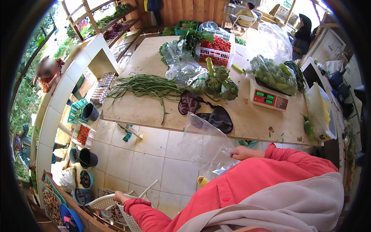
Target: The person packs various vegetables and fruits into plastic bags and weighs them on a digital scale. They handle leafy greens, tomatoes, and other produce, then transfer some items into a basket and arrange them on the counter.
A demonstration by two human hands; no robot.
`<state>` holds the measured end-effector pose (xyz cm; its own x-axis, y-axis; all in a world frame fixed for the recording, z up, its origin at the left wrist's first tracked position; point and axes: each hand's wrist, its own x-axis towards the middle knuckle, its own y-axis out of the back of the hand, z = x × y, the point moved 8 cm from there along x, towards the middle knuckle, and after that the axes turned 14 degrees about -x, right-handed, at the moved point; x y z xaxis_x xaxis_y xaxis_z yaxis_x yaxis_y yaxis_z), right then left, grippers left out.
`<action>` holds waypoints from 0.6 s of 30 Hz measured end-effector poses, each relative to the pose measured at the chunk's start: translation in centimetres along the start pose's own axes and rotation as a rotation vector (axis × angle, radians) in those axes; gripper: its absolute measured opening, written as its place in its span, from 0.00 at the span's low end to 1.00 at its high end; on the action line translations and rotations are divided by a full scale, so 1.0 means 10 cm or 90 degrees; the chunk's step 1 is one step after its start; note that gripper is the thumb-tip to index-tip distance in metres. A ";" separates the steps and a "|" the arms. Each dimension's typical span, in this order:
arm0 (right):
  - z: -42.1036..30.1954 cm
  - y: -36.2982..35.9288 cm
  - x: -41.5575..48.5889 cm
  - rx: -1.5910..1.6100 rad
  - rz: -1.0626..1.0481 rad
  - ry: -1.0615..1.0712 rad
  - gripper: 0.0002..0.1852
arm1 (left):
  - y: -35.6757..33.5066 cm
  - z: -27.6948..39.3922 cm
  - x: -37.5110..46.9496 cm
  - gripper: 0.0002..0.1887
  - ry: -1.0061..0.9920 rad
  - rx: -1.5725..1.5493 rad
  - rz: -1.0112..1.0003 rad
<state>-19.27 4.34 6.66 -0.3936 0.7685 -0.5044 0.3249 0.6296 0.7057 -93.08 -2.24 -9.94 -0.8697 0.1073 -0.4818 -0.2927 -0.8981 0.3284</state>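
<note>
My right hand (240, 152) pinches the edge of a clear plastic bag (203, 142), which hangs beside the front edge of the wooden table (133, 119). Down at the left, my left hand (120, 197) is closed on the rim of a cream plastic chair (103, 202). Long beans (142, 84) lie across the table, next to broccoli (229, 87) and bagged leafy greens. A dark cloth (218, 117) is near the front edge. On the right, a digital scale (268, 97) bears a plastic bag of green vegetables (269, 72).
A white crate of red tomatoes (216, 47) stands at the table's back. Egg trays (103, 87), buckets (88, 158) and a crate of small red produce (84, 134) stand on the floor at left. Several people are farther off. A white tub (330, 127) is at the table's right end.
</note>
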 end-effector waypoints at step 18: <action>0.13 -0.12 -0.16 -0.024 -0.026 0.182 0.12 | -0.80 -1.02 -3.26 0.35 -0.312 0.109 -0.290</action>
<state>-17.91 2.50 5.93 -0.6341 0.6758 -0.3758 0.2735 0.6506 0.7085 -58.34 -2.93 -5.11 -0.7131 0.6740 -0.1930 -0.6947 -0.6423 0.3237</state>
